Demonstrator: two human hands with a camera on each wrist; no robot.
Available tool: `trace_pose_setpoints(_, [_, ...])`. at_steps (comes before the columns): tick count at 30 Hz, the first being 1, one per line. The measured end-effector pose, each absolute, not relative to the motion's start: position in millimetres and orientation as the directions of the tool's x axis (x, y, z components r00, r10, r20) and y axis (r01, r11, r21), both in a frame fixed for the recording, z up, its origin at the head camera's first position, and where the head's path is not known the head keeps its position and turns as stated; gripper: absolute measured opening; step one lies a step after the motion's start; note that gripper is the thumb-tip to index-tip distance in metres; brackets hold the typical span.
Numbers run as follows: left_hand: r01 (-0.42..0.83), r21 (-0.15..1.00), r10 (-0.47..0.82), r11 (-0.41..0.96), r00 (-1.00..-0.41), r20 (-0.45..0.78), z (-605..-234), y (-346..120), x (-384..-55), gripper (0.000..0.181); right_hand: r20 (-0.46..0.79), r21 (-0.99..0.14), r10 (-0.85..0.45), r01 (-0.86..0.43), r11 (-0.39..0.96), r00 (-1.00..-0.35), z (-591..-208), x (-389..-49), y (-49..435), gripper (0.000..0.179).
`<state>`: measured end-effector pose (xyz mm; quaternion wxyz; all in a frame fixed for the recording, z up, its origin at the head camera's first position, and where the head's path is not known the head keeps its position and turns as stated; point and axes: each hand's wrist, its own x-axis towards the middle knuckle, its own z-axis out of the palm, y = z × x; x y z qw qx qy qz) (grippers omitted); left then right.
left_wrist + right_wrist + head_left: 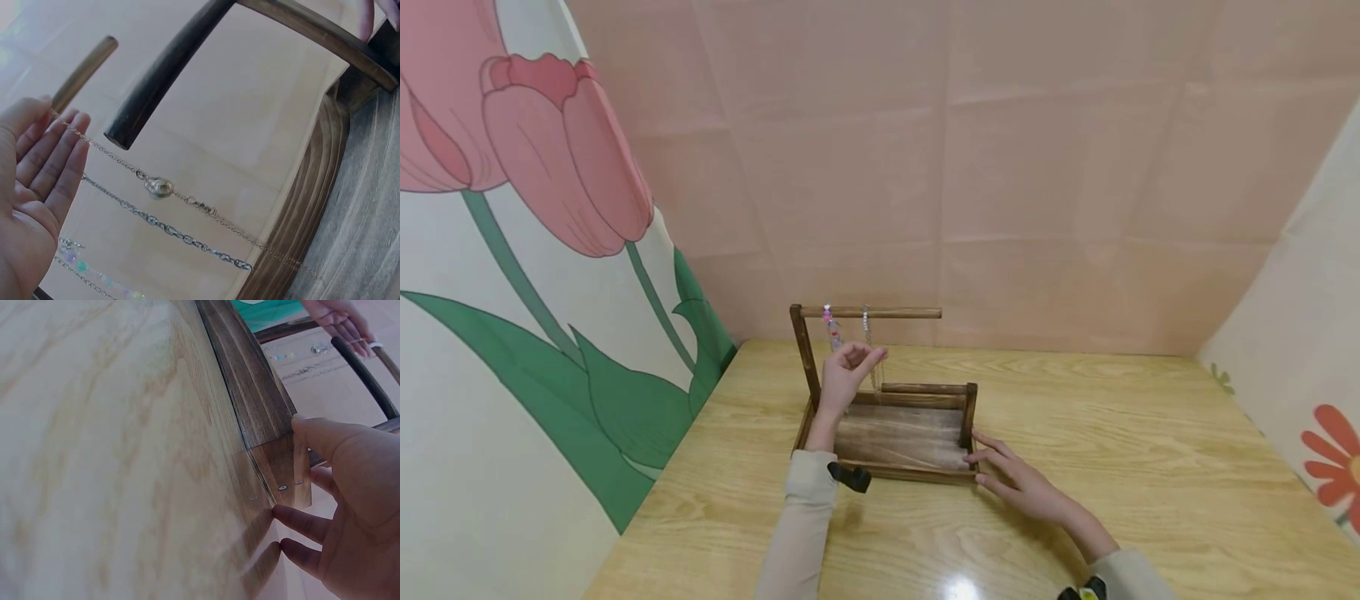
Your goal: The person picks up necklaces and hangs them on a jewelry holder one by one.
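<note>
My left hand (846,379) is raised over a dark wooden jewellery stand (910,475), its thumb and forefinger pinching a thin chain necklace (231,226). A small round ornament (159,187) sits along that chain, which hangs down towards the tray. The pinched end is close to the tip of the upper bar (84,72) in the left wrist view. My right hand (1026,487) holds the tray's near right corner, thumb on the rim and fingers against the outer side. From the upper bar hang a coloured beaded strand (832,325) and a silver chain (867,325).
A lower bar (925,388) runs along the stand's back from the right post (968,417). The stand rests on a wood-grain table (1112,433). Behind is a pink cloth backdrop (1037,208); a tulip-printed sheet (565,167) stands at the left.
</note>
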<state>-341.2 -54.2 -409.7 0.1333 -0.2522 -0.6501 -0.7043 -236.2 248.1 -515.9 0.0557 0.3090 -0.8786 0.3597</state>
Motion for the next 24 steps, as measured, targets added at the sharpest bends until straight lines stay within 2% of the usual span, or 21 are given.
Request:
trace_pose_setpoints(8, [0.544, 0.83, 0.145, -0.12, -0.818, 0.557, -400.6, -49.4, -340.6, 0.015, 0.307, -0.609, -0.517, -0.582, 0.538, -0.799, -490.9, -223.8, 240.4, 0.028])
trace_pose_setpoints(16, [0.541, 0.829, 0.132, -0.14, -0.82, 0.557, -410.9, -40.1, -365.0, 0.019, 0.31, -0.593, -0.512, -0.584, 0.555, -0.801, -518.7, -238.7, 251.6, 0.028])
trace_pose_setpoints(24, [0.541, 0.834, 0.185, -0.11, -0.814, 0.551, -383.7, -33.4, -348.2, 0.016, 0.318, -0.601, -0.515, -0.589, 0.54, -0.796, -518.5, -240.3, 251.6, 0.028])
